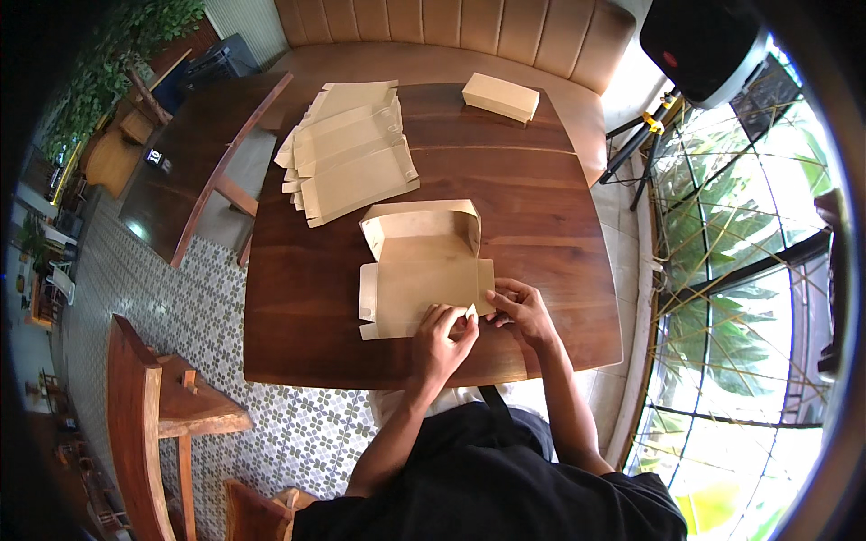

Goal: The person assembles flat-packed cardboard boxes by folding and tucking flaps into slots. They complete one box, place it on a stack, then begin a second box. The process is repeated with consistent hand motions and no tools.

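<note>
While both hands work at the near edge of the brown wooden table (541, 225), a half-folded cardboard box (422, 268) lies flat in front of them. The box is tan. Its far part already stands up like a little tray, and its near part is a flat flap.

The left hand (442, 338) sits at about 6 o'clock from the box. Its fingers are pinched narrow on a small tab at the near corner of the flap. The right hand (523, 311) is just beside it, at about 4 o'clock from the box. Its fingers are curled and press on the right end of the flap, touching the cardboard.

At about 11 o'clock from the box, well apart from the hands, lies a stack of flat unfolded boxes (350, 153). At about 1 o'clock, near the far edge of the table, sits one closed box (501, 96). A tan padded bench (451, 36) runs behind the table. A wooden chair (162, 406) stands on the patterned tile floor (180, 307) at about 8 o'clock.
</note>
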The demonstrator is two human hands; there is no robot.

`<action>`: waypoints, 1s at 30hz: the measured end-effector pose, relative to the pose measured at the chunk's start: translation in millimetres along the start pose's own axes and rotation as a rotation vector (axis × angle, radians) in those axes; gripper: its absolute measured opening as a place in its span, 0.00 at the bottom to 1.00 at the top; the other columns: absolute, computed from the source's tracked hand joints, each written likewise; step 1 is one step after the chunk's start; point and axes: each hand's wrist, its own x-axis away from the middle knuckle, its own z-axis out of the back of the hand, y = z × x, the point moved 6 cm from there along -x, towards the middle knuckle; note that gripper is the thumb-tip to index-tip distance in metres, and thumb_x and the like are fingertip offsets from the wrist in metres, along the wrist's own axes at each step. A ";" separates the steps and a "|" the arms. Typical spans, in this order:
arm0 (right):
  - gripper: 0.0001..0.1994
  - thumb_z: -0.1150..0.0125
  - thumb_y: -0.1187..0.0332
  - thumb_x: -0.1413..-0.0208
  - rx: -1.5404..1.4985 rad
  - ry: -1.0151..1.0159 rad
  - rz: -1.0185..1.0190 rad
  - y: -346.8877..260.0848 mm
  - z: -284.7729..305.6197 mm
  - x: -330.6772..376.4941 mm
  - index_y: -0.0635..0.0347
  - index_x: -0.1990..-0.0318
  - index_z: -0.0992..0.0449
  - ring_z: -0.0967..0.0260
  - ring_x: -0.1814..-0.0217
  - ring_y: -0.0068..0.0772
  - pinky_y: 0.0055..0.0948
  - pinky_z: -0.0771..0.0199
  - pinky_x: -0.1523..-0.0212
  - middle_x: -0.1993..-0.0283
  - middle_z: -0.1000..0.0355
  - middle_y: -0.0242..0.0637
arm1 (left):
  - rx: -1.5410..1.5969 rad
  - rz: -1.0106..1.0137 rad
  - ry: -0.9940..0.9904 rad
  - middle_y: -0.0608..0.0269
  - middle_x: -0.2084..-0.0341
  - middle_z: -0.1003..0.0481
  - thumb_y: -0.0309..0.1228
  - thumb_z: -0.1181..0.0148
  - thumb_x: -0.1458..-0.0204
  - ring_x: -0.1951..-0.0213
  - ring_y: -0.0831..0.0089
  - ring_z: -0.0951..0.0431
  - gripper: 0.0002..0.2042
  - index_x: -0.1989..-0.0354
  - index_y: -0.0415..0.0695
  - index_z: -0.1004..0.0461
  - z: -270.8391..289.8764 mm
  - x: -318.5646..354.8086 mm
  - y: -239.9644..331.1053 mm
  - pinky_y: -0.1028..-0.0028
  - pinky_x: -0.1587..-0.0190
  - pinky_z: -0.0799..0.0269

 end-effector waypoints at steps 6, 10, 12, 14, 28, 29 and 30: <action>0.23 0.28 0.69 0.39 -0.155 -0.012 0.078 2.9 -0.2 3.8 0.67 0.39 0.25 0.21 0.61 0.21 0.20 0.23 0.62 0.58 0.16 0.37 | 0.278 0.421 -0.063 0.62 0.74 0.17 0.36 0.26 0.43 0.72 0.80 0.21 0.14 0.62 0.36 0.16 -11.4 11.2 -30.7 0.75 0.68 0.26; 0.24 0.27 0.70 0.40 -0.131 -0.040 0.158 1.8 -1.3 2.8 0.66 0.38 0.25 0.21 0.62 0.19 0.19 0.25 0.62 0.60 0.16 0.36 | 0.361 0.508 -0.209 0.58 0.68 0.14 0.33 0.28 0.41 0.66 0.77 0.16 0.13 0.57 0.33 0.15 -16.0 10.6 -44.0 0.76 0.59 0.21; 0.23 0.27 0.71 0.40 -0.069 -0.037 0.193 -1.3 -1.5 3.0 0.66 0.39 0.25 0.22 0.63 0.18 0.19 0.25 0.62 0.61 0.16 0.35 | 0.374 0.489 -0.248 0.56 0.65 0.14 0.30 0.30 0.39 0.63 0.75 0.16 0.12 0.55 0.31 0.16 -13.5 8.0 -46.2 0.74 0.56 0.20; 0.22 0.27 0.71 0.40 0.026 -0.056 0.227 -6.7 -2.9 4.6 0.66 0.40 0.24 0.22 0.63 0.18 0.19 0.24 0.63 0.61 0.16 0.36 | 0.364 0.497 -0.261 0.55 0.65 0.14 0.29 0.30 0.39 0.62 0.75 0.16 0.12 0.55 0.31 0.16 -11.6 3.7 -48.5 0.74 0.56 0.19; 0.22 0.27 0.71 0.40 0.098 0.027 0.270 -19.2 -11.2 5.0 0.69 0.41 0.23 0.21 0.62 0.21 0.23 0.20 0.60 0.62 0.16 0.39 | 0.352 0.563 -0.533 0.60 0.69 0.15 0.27 0.27 0.43 0.68 0.79 0.18 0.10 0.59 0.33 0.15 -27.4 -46.5 -66.3 0.78 0.64 0.22; 0.22 0.26 0.71 0.40 0.085 0.022 0.260 -18.5 -11.6 5.1 0.69 0.41 0.23 0.21 0.62 0.21 0.23 0.20 0.59 0.62 0.16 0.39 | 0.358 0.570 -0.534 0.60 0.69 0.15 0.27 0.27 0.43 0.68 0.79 0.18 0.10 0.59 0.33 0.15 -28.3 -44.9 -68.4 0.78 0.64 0.22; 0.22 0.26 0.71 0.41 0.074 0.011 0.244 -17.6 -12.2 4.7 0.69 0.41 0.23 0.21 0.63 0.21 0.23 0.21 0.59 0.62 0.16 0.39 | 0.357 0.612 -0.539 0.60 0.69 0.15 0.27 0.27 0.43 0.68 0.79 0.18 0.10 0.59 0.33 0.15 -29.6 -43.7 -72.6 0.78 0.64 0.22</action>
